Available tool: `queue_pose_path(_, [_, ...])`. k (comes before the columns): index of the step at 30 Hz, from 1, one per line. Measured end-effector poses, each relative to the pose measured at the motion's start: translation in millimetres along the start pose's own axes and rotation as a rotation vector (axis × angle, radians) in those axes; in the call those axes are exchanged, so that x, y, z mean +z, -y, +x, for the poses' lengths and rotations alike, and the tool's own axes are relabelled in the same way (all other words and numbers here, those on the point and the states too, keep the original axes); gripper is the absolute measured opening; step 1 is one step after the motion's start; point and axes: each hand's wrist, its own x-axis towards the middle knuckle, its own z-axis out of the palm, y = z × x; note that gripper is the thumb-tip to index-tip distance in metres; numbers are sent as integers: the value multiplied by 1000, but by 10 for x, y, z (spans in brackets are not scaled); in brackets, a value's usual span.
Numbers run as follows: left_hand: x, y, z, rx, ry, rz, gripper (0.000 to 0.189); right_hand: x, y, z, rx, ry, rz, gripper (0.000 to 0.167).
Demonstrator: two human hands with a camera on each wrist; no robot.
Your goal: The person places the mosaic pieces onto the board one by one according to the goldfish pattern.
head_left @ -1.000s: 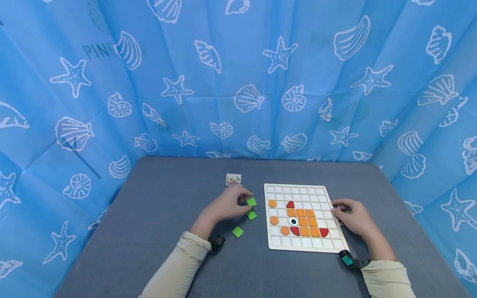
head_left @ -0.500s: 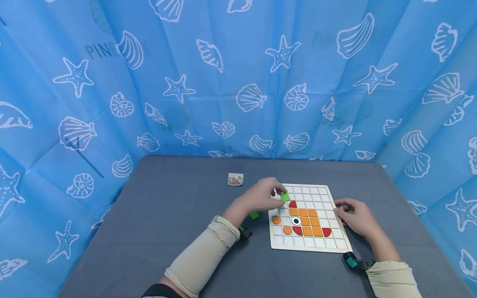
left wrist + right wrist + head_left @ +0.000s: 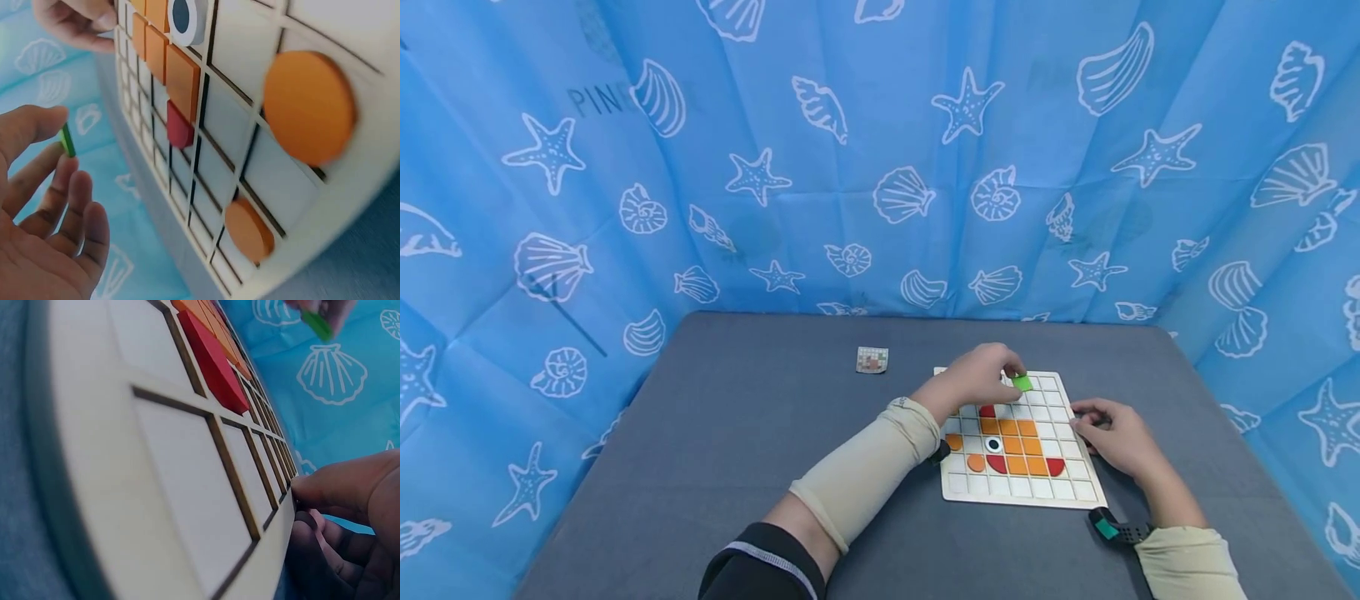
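Between the thumb and forefinger of my left hand point(image 3: 981, 377) is a small green square tile point(image 3: 1022, 382), held above the far rows of the white grid board point(image 3: 1000, 493). Its thin edge shows in the left wrist view, with the other fingers loosely spread. My right hand point(image 3: 1112, 437) grips the board's right edge, thumb point(image 3: 319, 487) at the rim and fingers curled beneath it. In the grid lie orange squares point(image 3: 1015, 446), red rounded pieces point(image 3: 1056, 467), a black-and-white eye piece point(image 3: 993, 444) and orange discs point(image 3: 976, 462).
A small printed card point(image 3: 872, 360) lies on the grey table point(image 3: 760, 400), left of the board. My left forearm point(image 3: 865, 467) crosses the table and covers the spot where loose green tiles lay. A blue shell-patterned curtain point(image 3: 850, 208) hangs behind.
My left hand has picked up a green tile from the table and carried it right, over the board's far rows. My right hand has stayed at the board's right edge.
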Motion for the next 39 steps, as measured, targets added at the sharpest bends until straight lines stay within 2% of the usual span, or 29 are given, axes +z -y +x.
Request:
queue_pose_path(4, [57,-53,155,-41,13,-7,31,-1,-8,9,-5,-1,0,41])
queue_pose_path(11, [221,-97,317,-106,26,68,31,27,-13,-5,-8,1,6,40])
queue_pose_path(17, [304,-84,338,-148,60,63,32,49,-12,-1,-23,8,21,40])
queue_pose_path(22, [341,-76,371,-144,78,48,28,15,-33,-5,-34,9,20,41])
queue_pose_path(31, [412,15,412,-136,37,14,32,0,-25,26,-30,-5,0,41])
queue_pose_path(39, [425,-15,376,-135,27,15,32,6,-33,13,-12,-5,3,41])
